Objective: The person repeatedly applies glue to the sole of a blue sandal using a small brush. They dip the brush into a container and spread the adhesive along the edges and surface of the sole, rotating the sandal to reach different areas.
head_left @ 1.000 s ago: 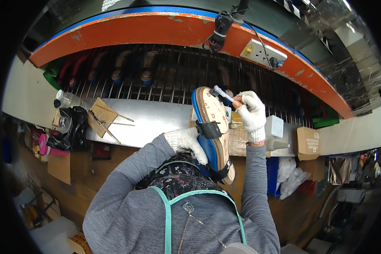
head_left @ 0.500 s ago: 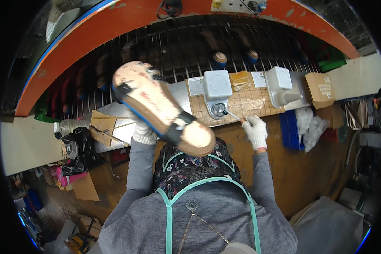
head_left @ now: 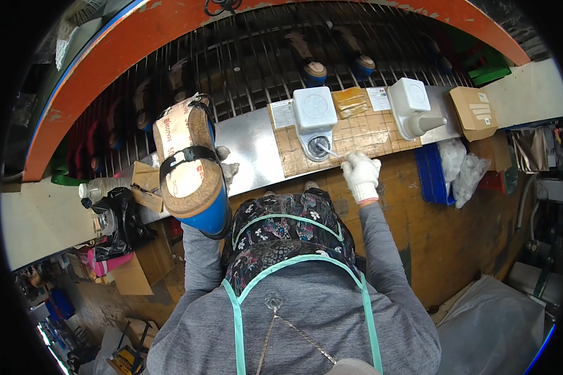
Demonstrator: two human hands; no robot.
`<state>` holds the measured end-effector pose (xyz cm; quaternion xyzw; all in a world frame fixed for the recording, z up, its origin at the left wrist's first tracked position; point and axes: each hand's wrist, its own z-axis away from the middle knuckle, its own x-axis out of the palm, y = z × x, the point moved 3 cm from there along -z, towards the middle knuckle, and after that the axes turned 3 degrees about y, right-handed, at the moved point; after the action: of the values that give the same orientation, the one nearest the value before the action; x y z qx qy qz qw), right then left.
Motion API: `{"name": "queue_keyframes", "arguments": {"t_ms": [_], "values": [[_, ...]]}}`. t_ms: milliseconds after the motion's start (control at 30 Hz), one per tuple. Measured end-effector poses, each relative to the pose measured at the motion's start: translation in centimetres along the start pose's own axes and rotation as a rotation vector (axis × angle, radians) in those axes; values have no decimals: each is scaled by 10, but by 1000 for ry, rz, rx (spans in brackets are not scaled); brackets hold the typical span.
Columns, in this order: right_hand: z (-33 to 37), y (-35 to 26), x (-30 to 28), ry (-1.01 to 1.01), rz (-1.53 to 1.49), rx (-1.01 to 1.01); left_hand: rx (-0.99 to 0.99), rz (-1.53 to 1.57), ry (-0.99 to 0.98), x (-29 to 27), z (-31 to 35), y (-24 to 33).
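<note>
My left hand [head_left: 230,171], in a grey-stained glove, grips a sandal on a blue shoe last [head_left: 187,150]. Its cork-edged, pale underside faces up, with black straps across it; only some fingertips show at its right side, the rest of the hand being hidden. My right hand [head_left: 361,176], in a white glove, has its fingers closed on the end of a thin white-handled brush [head_left: 331,152]. The brush's tip is inside the round cup [head_left: 318,147] at the foot of a white plastic dispenser [head_left: 315,109]. That dispenser stands on a cardboard sheet [head_left: 294,164].
A second white dispenser [head_left: 409,100] with a cone [head_left: 428,124] stands to the right, near a cardboard box [head_left: 474,112]. Beyond the metal bench lies a rod conveyor [head_left: 256,87] carrying several shoes, under an orange frame [head_left: 106,75]. A black bag [head_left: 117,219] hangs at left.
The sandal has swung left and turned more upright, showing its blue last. The brush tip, earlier at the cup's rim, is now down in the cup; my right hand shifted slightly left.
</note>
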<state>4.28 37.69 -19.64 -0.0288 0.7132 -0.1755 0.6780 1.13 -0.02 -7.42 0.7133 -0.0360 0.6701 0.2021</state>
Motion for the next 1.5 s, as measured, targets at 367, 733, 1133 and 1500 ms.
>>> {"name": "queue_keyframes", "arguments": {"t_ms": [367, 733, 1133, 1500], "values": [[2, -9, -16, -116, -875, 194, 75, -660, 455, -21, -5, -4], [14, -141, -189, 425, -784, -308, 80, -882, 135, 46, -36, -40], [-21, -169, -199, 484, -753, -407, 15, -976, 174, 66, -29, -28], [-69, -188, -215, 389, -794, -580, 57, -967, 127, 55, -42, -18]]}}
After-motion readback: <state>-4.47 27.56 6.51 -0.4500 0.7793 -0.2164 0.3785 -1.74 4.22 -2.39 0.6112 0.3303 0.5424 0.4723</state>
